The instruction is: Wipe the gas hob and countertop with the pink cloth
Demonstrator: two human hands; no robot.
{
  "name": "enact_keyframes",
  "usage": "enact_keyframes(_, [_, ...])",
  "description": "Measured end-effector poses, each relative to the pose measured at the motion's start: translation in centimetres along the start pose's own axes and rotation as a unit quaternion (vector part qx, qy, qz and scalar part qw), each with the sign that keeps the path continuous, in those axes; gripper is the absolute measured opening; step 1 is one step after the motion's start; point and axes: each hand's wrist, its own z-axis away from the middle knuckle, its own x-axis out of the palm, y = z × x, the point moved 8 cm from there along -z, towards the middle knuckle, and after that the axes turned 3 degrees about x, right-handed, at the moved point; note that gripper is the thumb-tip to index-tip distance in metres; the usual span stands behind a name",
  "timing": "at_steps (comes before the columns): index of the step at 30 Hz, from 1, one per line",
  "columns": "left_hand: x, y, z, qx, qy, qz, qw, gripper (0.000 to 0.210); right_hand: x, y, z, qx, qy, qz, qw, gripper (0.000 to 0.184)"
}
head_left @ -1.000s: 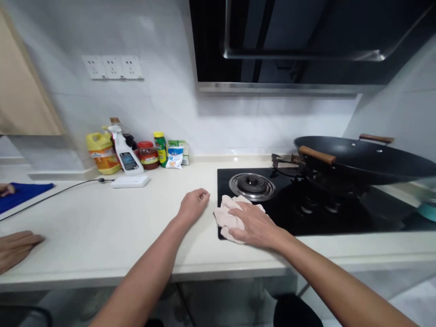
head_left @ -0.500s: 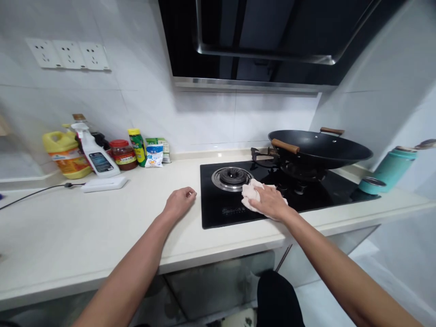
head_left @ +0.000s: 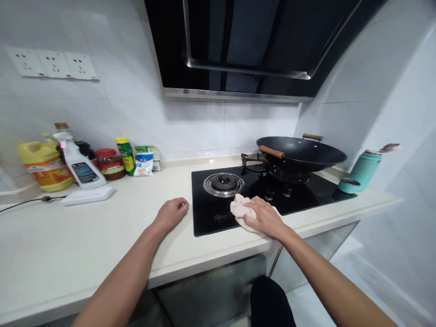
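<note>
My right hand (head_left: pixel 264 218) grips a bunched pale pink cloth (head_left: pixel 241 210), which lies against the black glass cooktop (head_left: pixel 207 218) near its front edge. Part of the cloth is hidden under the palm and fingers. Just behind it are the round left burner (head_left: pixel 224 183) and two control knobs (head_left: pixel 287 190). My left hand (head_left: pixel 172 213) rests on the white countertop (head_left: pixel 136 236), left of the cooktop, its fingers curled in with nothing visible in them.
A large black wok (head_left: pixel 303 156) with wooden handles sits over the right burner. Beyond are a teal flask (head_left: pixel 367 170) and its cup (head_left: pixel 349 185). At the left stand a yellow jug (head_left: pixel 47 168), a spray bottle (head_left: pixel 81 165) and a red-lidded jar (head_left: pixel 111 165). A range hood (head_left: pixel 245 45) hangs above.
My right hand has drawn the cloth a little toward the cooktop's front edge, and the knobs show more. My left hand stays put. The view has turned slightly right and upward.
</note>
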Motion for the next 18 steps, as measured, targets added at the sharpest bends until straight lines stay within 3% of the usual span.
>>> enact_keyframes(8, [0.2, 0.0, -0.2, 0.012, -0.020, -0.010, 1.000, 0.033, -3.0, 11.5, 4.3, 0.124, 0.029, 0.040, 0.991, 0.036])
enact_keyframes(14, [0.2, 0.5, -0.3, 0.012, -0.026, -0.005, 1.000, 0.036, -4.5, 18.4, 6.6, 0.256, 0.037, 0.116, 0.959, 0.042])
enact_keyframes(18, [0.5, 0.6, -0.5, 0.025, -0.030, 0.002, 0.999, 0.035, -5.7, 22.2, 9.4, 0.316, -0.013, 0.149, 0.937, 0.043])
